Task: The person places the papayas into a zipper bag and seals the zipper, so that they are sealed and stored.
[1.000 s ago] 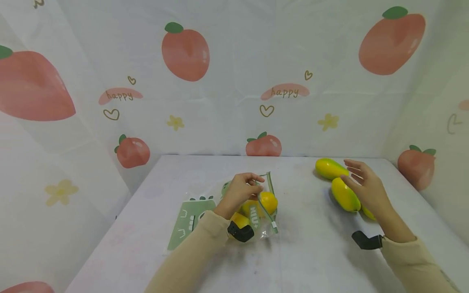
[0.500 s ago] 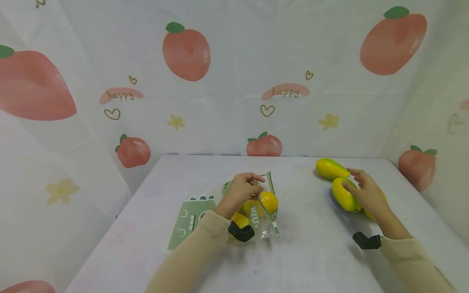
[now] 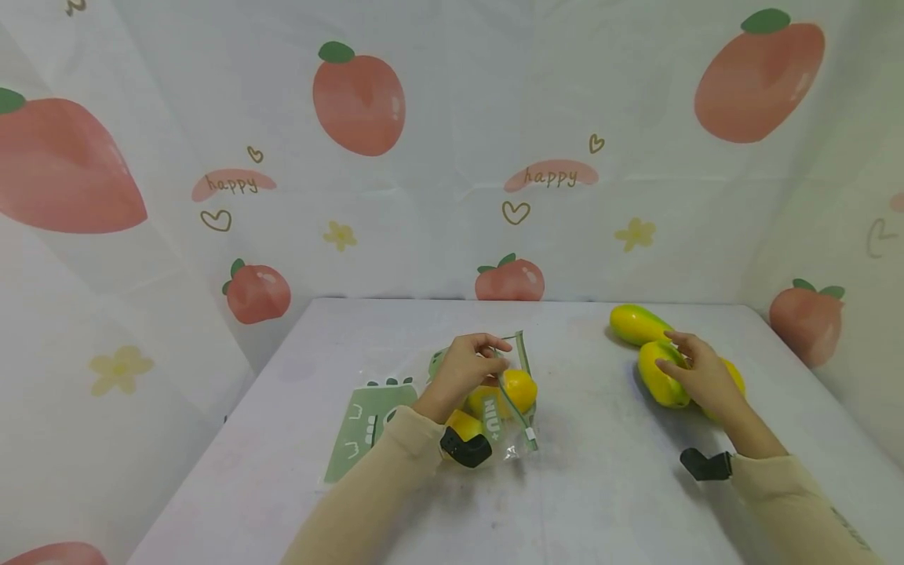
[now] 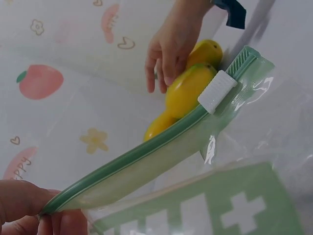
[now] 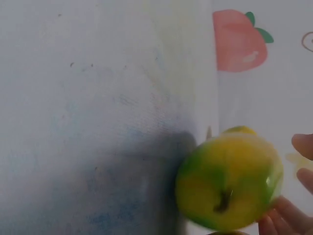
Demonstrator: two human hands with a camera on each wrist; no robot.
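My left hand (image 3: 466, 369) pinches the green-edged mouth of a clear zip bag (image 4: 146, 147); the bag has a white slider (image 4: 217, 92). Inside it are yellow fruits (image 3: 519, 390), partly hidden by the hand and the print. My right hand (image 3: 706, 380) reaches over a yellow-green mango (image 3: 658, 380), its fingers spread loosely at the fruit without closing round it. In the right wrist view that mango (image 5: 230, 183) fills the lower right, fingertips (image 5: 288, 213) by its side. Another mango (image 3: 636, 323) lies behind, and one more (image 3: 736, 377) is partly hidden beyond the right hand.
A clear pouch with a green cartoon print (image 3: 360, 424) lies flat left of the filled bag, partly behind the left sleeve. All stand on a white table (image 3: 565, 486) with fruit-print cloth (image 3: 438, 227) hung behind and at the sides.
My right hand has moved down and slightly left onto the middle mango, which has shifted a little to the left. The left hand and the bag have stayed put.
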